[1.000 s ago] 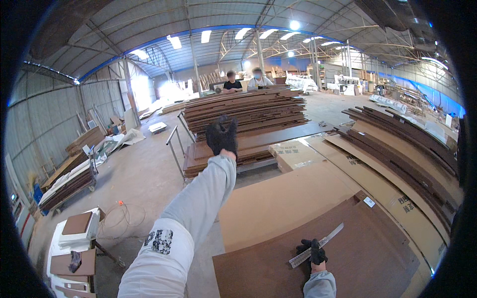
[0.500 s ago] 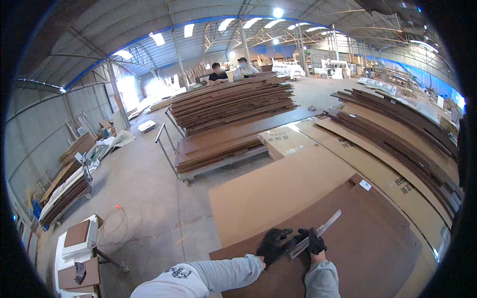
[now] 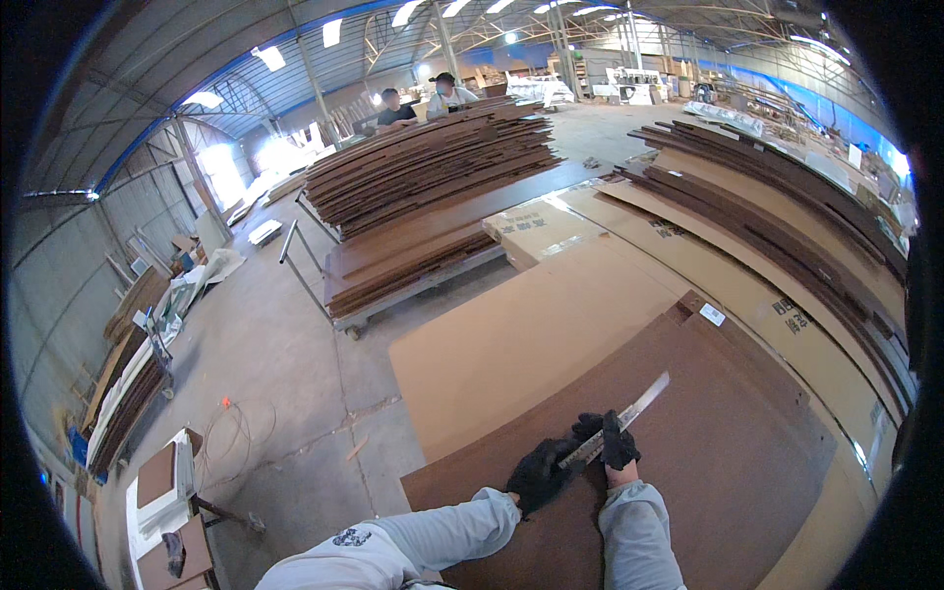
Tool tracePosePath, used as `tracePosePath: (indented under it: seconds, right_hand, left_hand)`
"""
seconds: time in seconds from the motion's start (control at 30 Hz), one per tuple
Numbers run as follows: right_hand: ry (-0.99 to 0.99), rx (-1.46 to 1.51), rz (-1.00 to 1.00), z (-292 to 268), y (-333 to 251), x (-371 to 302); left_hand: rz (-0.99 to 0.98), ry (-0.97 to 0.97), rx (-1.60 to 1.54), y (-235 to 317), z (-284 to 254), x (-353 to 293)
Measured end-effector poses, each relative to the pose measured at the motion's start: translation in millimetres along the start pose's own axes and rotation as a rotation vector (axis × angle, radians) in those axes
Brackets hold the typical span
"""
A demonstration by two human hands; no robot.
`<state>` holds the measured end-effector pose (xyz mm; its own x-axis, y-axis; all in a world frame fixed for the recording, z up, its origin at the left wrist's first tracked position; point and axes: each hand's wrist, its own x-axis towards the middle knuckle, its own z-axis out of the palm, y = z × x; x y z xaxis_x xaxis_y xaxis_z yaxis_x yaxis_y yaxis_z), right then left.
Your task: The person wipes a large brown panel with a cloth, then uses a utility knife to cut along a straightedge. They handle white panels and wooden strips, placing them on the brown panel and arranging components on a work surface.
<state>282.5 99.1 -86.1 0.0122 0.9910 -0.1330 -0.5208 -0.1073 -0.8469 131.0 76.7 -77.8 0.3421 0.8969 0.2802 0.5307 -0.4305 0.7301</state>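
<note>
My right hand [image 3: 614,444], in a black glove, is closed around a steel ruler [image 3: 644,398], a narrow shiny strip with marks along its near part. The ruler slants up to the right above a brown panel [image 3: 728,433]. At the ruler's near end is my left hand [image 3: 539,478], also black-gloved, its fingers curled against the strip and partly hidden. Beneath both forearms, the brown panel lies on a larger tan cardboard sheet [image 3: 492,354]. A white label [image 3: 712,315] is stuck near the panel's far corner.
Taped cartons [image 3: 678,241] and stacked brown boards [image 3: 777,221] stand to the right. Ahead, a trolley [image 3: 393,303] carries a tall board pile [image 3: 423,162]; two people [image 3: 423,103] are behind it. At lower left, a small stand [image 3: 162,511] holds panels. A looped cable [image 3: 231,433] lies on the floor.
My view has shifted, so the surroundings sit further left and higher. My left hand has come closer to the ruler's near end; the right hand still grips the ruler.
</note>
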Motion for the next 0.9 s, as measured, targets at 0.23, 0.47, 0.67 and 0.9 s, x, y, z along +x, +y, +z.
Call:
tracePosePath:
  seconds: [0.23, 0.47, 0.67, 0.9]
  right_hand:
    - [-0.075, -0.119, -0.054, 1.2, -2.9, -3.3]
    - [-0.118, -0.196, -0.001, -8.3, 8.9, 2.7]
    - [-0.051, -0.15, -0.094, 2.4, -6.3, 6.1]
    - [-0.021, -0.092, -0.096, -8.7, 4.5, -0.5]
  left_hand:
    - [-0.125, -0.101, -0.025, 12.3, -3.9, 2.7]
    - [-0.175, -0.249, 0.037, -3.2, -2.8, 4.5]
    - [0.118, 0.143, -0.139, -18.9, -21.2, 48.3]
    - [0.302, 0.255, -0.542, 166.9, -199.5, 218.8]
